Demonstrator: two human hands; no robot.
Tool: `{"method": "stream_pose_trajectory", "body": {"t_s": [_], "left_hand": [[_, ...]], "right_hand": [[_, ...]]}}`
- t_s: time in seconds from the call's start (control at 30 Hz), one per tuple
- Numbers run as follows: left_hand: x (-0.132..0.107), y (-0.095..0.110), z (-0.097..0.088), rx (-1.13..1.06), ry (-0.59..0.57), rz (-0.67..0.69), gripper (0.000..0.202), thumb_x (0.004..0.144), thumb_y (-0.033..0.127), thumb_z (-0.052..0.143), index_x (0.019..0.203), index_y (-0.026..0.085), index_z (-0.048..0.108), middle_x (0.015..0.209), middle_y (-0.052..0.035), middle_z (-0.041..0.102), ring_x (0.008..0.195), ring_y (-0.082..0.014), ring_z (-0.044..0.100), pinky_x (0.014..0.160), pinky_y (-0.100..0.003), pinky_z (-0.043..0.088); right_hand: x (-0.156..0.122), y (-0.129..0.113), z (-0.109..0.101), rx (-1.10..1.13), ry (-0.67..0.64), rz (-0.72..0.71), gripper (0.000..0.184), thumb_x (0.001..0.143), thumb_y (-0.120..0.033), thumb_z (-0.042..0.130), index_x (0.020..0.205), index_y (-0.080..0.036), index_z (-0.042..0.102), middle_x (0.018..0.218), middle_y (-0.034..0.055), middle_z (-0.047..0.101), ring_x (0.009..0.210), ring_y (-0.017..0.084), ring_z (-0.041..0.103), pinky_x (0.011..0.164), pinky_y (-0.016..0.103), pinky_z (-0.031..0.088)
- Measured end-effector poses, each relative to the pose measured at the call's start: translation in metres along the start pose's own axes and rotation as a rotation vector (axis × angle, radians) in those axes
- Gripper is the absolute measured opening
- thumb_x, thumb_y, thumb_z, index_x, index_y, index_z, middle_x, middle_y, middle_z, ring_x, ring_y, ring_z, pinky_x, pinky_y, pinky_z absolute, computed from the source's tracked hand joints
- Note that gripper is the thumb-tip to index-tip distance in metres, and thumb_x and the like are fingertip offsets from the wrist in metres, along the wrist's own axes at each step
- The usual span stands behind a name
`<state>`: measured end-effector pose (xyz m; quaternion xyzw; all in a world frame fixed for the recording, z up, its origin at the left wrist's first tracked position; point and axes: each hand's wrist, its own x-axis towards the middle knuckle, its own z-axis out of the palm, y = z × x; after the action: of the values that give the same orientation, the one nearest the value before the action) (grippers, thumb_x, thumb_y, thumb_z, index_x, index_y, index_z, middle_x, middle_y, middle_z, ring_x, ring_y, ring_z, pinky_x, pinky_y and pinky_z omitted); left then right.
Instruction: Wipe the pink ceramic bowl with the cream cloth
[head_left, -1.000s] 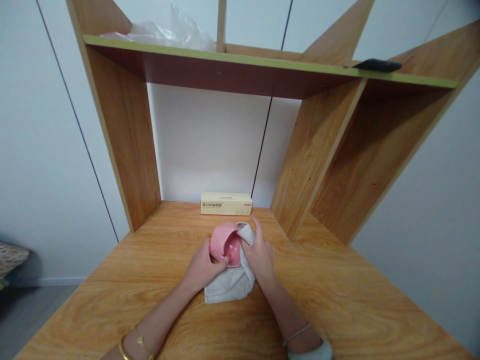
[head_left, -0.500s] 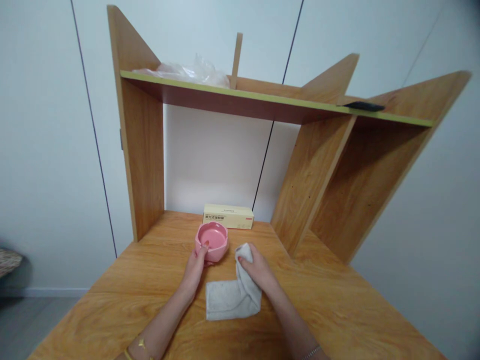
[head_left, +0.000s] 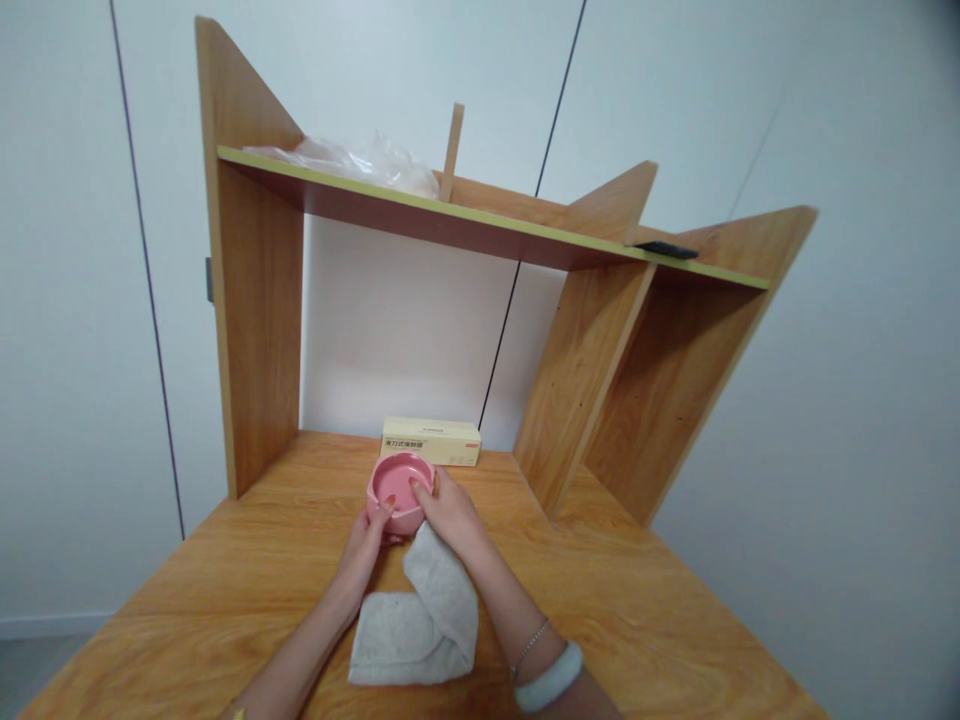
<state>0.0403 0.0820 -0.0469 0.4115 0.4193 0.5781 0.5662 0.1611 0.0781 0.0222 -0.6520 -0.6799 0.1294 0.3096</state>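
A pink bowl (head_left: 396, 484) stands upright on the wooden desk (head_left: 637, 620), just in front of a cream box. My left hand (head_left: 367, 538) grips the bowl's near left rim. My right hand (head_left: 448, 514) has fingers on the bowl's right rim and lies over the top end of a grey-white cloth (head_left: 420, 620). The cloth trails down onto the desk between my forearms, partly folded.
A long cream box (head_left: 430, 441) lies against the white back panel. Wooden uprights (head_left: 259, 340) flank the desk, and a shelf (head_left: 480, 222) above carries clear plastic wrap (head_left: 360, 160) and a dark flat object (head_left: 666, 249).
The bowl went from tilted with the cloth in it to upright on the desk. My right hand moved from the cloth's end to the bowl's rim. The view shifted up and right.
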Motion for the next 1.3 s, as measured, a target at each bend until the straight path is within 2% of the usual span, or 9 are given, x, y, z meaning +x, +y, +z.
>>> {"method": "stream_pose_trajectory", "body": {"t_s": [0.2, 0.5, 0.63, 0.73, 0.9, 1.0, 1.1, 1.2, 1.3], "left_hand": [[-0.001, 0.002, 0.003, 0.069, -0.021, 0.036, 0.053, 0.054, 0.063, 0.057, 0.077, 0.016, 0.054, 0.064, -0.0035, 0.063, 0.061, -0.0185, 0.061, 0.055, -0.028, 0.045], [0.0, -0.005, 0.004, 0.123, -0.101, 0.077, 0.045, 0.061, 0.059, 0.052, 0.067, 0.015, 0.058, 0.059, -0.0032, 0.061, 0.062, -0.0169, 0.059, 0.06, -0.028, 0.044], [-0.001, -0.004, 0.003, 0.131, -0.12, 0.089, 0.04, 0.062, 0.055, 0.053, 0.065, 0.015, 0.058, 0.063, -0.003, 0.062, 0.062, -0.016, 0.058, 0.062, -0.027, 0.043], [-0.002, -0.003, 0.002, 0.136, -0.122, 0.091, 0.037, 0.065, 0.052, 0.052, 0.066, 0.015, 0.058, 0.063, -0.0025, 0.062, 0.062, -0.0152, 0.058, 0.063, -0.027, 0.043], [-0.002, -0.004, 0.002, 0.137, -0.128, 0.093, 0.034, 0.067, 0.048, 0.052, 0.066, 0.015, 0.059, 0.06, -0.0018, 0.061, 0.061, -0.0143, 0.057, 0.063, -0.026, 0.043], [-0.001, -0.005, 0.002, 0.132, -0.14, 0.094, 0.034, 0.067, 0.048, 0.052, 0.066, 0.015, 0.058, 0.059, -0.0013, 0.06, 0.06, -0.0142, 0.057, 0.062, -0.026, 0.043], [-0.001, -0.006, 0.002, 0.127, -0.148, 0.096, 0.033, 0.067, 0.047, 0.052, 0.066, 0.014, 0.058, 0.06, -0.0014, 0.06, 0.06, -0.014, 0.057, 0.062, -0.026, 0.043], [-0.002, -0.007, 0.001, 0.121, -0.144, 0.1, 0.033, 0.069, 0.046, 0.051, 0.067, 0.014, 0.058, 0.061, -0.0014, 0.06, 0.059, -0.0138, 0.057, 0.062, -0.026, 0.043], [-0.002, -0.007, 0.001, 0.113, -0.135, 0.104, 0.033, 0.069, 0.046, 0.05, 0.066, 0.014, 0.057, 0.059, -0.0009, 0.06, 0.058, -0.0136, 0.057, 0.062, -0.026, 0.043]], "right_hand": [[0.015, 0.017, -0.007, -0.114, 0.06, 0.106, 0.026, 0.076, -0.016, 0.041, 0.096, -0.015, 0.058, 0.094, 0.0112, 0.065, 0.09, 0.02, 0.059, 0.073, 0.027, 0.041], [0.013, 0.106, -0.071, -0.272, 0.077, 0.357, 0.022, 0.085, -0.024, 0.041, 0.097, -0.013, 0.056, 0.094, 0.0106, 0.062, 0.087, 0.019, 0.059, 0.073, 0.032, 0.045], [0.001, 0.134, -0.076, -0.323, 0.011, 0.443, 0.029, 0.083, -0.033, 0.049, 0.106, -0.016, 0.051, 0.103, 0.0044, 0.056, 0.085, 0.015, 0.057, 0.073, 0.036, 0.048], [-0.007, 0.139, -0.074, -0.367, -0.008, 0.457, 0.025, 0.085, -0.031, 0.045, 0.1, -0.013, 0.055, 0.098, 0.0075, 0.059, 0.084, 0.016, 0.058, 0.072, 0.033, 0.048], [-0.013, 0.111, -0.079, -0.468, 0.044, 0.405, 0.039, 0.086, -0.033, 0.031, 0.103, -0.007, 0.053, 0.089, 0.0214, 0.064, 0.084, 0.028, 0.061, 0.066, 0.038, 0.044], [-0.02, 0.075, -0.074, -0.514, 0.088, 0.327, 0.043, 0.085, -0.038, 0.029, 0.113, -0.01, 0.047, 0.091, 0.0207, 0.064, 0.085, 0.03, 0.06, 0.069, 0.042, 0.041], [-0.033, 0.034, -0.054, -0.507, 0.053, 0.162, 0.035, 0.083, -0.041, 0.034, 0.099, -0.018, 0.055, 0.093, 0.0122, 0.064, 0.09, 0.025, 0.058, 0.073, 0.035, 0.041], [-0.048, 0.004, -0.025, -0.526, 0.021, -0.09, 0.034, 0.081, -0.04, 0.04, 0.101, -0.016, 0.055, 0.099, 0.0133, 0.059, 0.094, 0.026, 0.054, 0.072, 0.033, 0.041], [-0.055, -0.009, -0.003, -0.589, -0.002, -0.143, 0.033, 0.076, -0.038, 0.049, 0.098, -0.015, 0.057, 0.104, 0.0148, 0.054, 0.096, 0.027, 0.05, 0.072, 0.035, 0.04]]}}
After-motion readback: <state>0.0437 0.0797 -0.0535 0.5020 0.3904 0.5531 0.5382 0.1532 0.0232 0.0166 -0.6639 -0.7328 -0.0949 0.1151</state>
